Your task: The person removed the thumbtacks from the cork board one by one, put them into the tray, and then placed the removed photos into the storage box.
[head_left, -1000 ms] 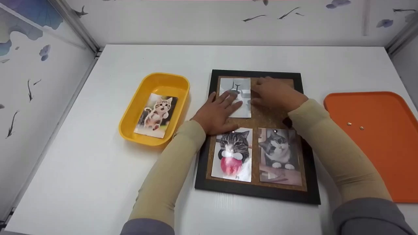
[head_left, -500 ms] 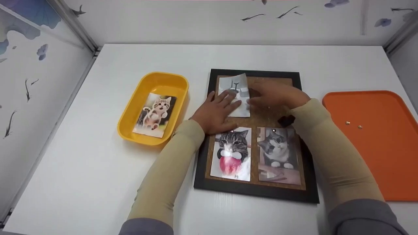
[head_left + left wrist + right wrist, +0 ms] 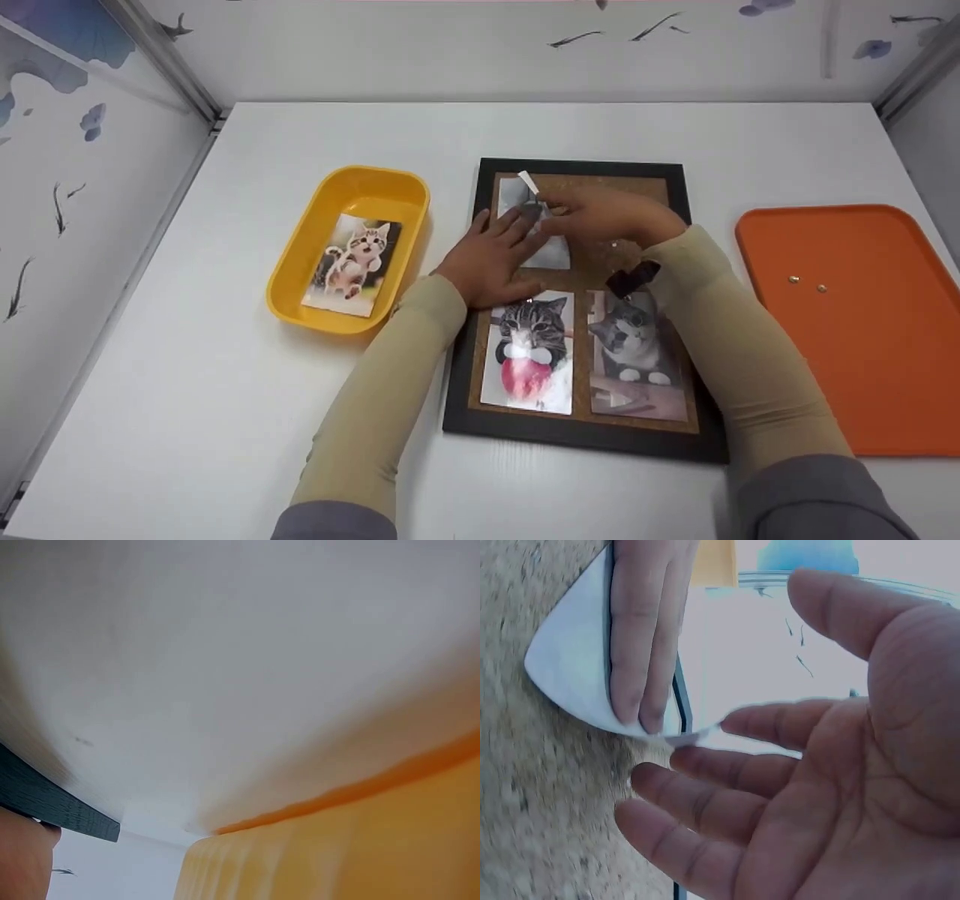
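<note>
My left hand (image 3: 491,259) lies spread over a grey-and-white photo (image 3: 551,255) at the upper left of a black-framed cork board (image 3: 581,360). The fingers of my right hand (image 3: 607,214) reach to this photo's right edge, which is bent up toward the left hand. Seen from the right wrist, the raised edge of the photo (image 3: 570,660) curves past the left fingers (image 3: 634,630) and meets the index and middle fingertips of my right hand (image 3: 832,780). The right thumb stands apart from it. Only a bit of the left hand (image 3: 22,855) shows in the left wrist view.
Two cat photos (image 3: 529,360) lie on the board's lower half, a shiny pin (image 3: 529,300) at the top of the left one. To the left, a yellow box (image 3: 360,326) holds another cat photo (image 3: 352,262). Two small metallic pins (image 3: 808,283) rest on an orange tray (image 3: 877,360).
The right hand has moved left, and the photo's right edge, flat a second ago, has been bent up and over toward the left. The left hand stays in place on the photo.
</note>
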The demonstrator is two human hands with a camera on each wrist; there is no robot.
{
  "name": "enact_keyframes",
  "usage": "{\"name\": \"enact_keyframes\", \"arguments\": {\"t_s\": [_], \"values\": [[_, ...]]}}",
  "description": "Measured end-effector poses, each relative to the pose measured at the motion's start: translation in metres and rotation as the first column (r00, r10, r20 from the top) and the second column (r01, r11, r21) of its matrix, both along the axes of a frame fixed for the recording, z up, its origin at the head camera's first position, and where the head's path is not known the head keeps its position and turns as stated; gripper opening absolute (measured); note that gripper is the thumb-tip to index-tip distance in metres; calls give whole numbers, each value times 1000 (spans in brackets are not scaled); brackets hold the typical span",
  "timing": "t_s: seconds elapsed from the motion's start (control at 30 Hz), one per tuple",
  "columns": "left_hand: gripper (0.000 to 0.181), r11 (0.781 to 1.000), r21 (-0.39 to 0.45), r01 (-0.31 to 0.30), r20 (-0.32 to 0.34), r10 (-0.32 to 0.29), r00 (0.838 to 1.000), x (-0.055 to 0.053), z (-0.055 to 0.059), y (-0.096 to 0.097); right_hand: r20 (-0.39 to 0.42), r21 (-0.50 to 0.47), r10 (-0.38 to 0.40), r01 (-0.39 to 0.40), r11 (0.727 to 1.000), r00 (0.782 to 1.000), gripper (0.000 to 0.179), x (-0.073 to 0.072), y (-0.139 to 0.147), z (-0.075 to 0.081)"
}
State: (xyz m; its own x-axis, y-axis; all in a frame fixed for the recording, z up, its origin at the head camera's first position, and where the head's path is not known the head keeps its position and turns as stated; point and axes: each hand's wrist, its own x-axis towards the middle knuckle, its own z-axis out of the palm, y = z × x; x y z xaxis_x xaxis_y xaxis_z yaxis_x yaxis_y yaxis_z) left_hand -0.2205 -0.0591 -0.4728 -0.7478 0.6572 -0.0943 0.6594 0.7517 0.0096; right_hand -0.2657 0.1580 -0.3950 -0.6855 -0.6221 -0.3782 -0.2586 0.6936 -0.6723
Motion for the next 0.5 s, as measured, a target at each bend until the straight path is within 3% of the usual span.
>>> {"name": "enact_keyframes", "arguments": {"t_s": [0.13, 0.27, 0.4, 0.5], "values": [[84, 1000, -2, -2, 11, 2, 1000, 0, -1, -1, 77, -85, -103, 110, 990, 992, 71, -1, -3, -5], [84, 1000, -15, 1, 4, -1, 1000, 0, 0, -1, 166, -129, -216, 239, 963, 962, 69, -5, -3, -10], [83, 1000, -17, 3, -1, -3, 1000, 1, 2, 0, 252, -161, -314, 359, 919, 915, 64, -8, 0, -17], [83, 1000, -19, 6, 4, -6, 1000, 1, 3, 1, 342, -211, -369, 453, 866, 864, 62, -10, 3, -23]]}}
